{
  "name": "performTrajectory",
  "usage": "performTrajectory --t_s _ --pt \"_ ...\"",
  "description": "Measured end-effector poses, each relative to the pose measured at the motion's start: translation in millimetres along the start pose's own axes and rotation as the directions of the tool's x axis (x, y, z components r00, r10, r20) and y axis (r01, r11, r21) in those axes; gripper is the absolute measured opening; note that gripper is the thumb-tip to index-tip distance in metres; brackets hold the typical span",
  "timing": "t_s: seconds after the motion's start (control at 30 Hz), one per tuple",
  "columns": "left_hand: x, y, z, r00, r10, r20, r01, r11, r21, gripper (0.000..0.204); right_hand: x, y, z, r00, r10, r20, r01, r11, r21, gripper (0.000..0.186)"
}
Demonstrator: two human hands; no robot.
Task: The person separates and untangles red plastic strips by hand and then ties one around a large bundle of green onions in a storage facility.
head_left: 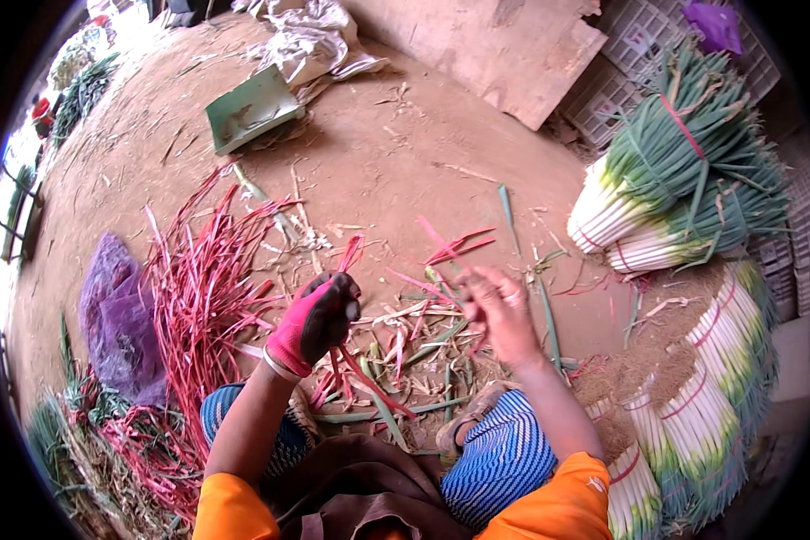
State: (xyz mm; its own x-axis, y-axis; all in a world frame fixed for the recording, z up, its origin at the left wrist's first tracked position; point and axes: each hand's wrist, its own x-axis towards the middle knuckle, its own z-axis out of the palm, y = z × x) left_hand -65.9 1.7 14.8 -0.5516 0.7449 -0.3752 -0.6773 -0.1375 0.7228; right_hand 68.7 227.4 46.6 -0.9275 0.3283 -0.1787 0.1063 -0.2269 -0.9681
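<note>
My left hand (pixel 313 322), in a pink and black glove, is closed around several red plastic strips (pixel 352 253). Their ends stick out above the fist and hang below it. To the right, my bare right hand (pixel 498 310) has its fingers curled in a pinch. A blurred pink strip (pixel 437 237) runs up from its fingertips, so it appears to be held there. The two hands are apart, above ground littered with loose red strips (pixel 459 247) and leaf scraps (pixel 447 335).
On the left lie a heap of red strips (pixel 202 297) and a purple mesh bag (pixel 121 315). Tied spring onion bundles (pixel 634 198) are stacked on the right, with more bundles (pixel 697 405) below them. A green dustpan-like scoop (pixel 254 110), a wooden board (pixel 495 54) and plastic crates (pixel 594 103) stand farther off.
</note>
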Motion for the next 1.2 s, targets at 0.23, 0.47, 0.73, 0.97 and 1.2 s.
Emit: performTrajectory --t_s 0.23,0.47,0.73,0.97,1.2 --pt "-2 -17 2 0.983 0.175 0.05 -0.173 0.984 -0.028 0.027 -12 19 44 1.0 0.01 0.01 -0.011 0.992 0.123 0.026" --pt "-14 -27 25 0.994 -0.044 0.1 0.018 0.969 0.248 0.028 -8 80 49 0.986 -0.155 0.056 0.164 0.957 -0.239 0.019" --pt "12 -54 0 0.996 -0.09 -0.026 0.09 0.996 0.027 0.029 0 101 34 0.975 0.013 0.22 0.09 0.886 -0.454 0.022" --pt "45 -65 -30 0.984 -0.151 -0.092 0.153 0.988 0.01 0.021 29 154 -28 0.953 0.138 0.269 -0.094 0.981 -0.17 0.027" --pt "53 -96 -83 0.879 -0.4 -0.259 0.389 0.916 -0.095 0.027 35 278 -219 0.877 0.23 -0.422 -0.352 0.905 -0.239 0.015"
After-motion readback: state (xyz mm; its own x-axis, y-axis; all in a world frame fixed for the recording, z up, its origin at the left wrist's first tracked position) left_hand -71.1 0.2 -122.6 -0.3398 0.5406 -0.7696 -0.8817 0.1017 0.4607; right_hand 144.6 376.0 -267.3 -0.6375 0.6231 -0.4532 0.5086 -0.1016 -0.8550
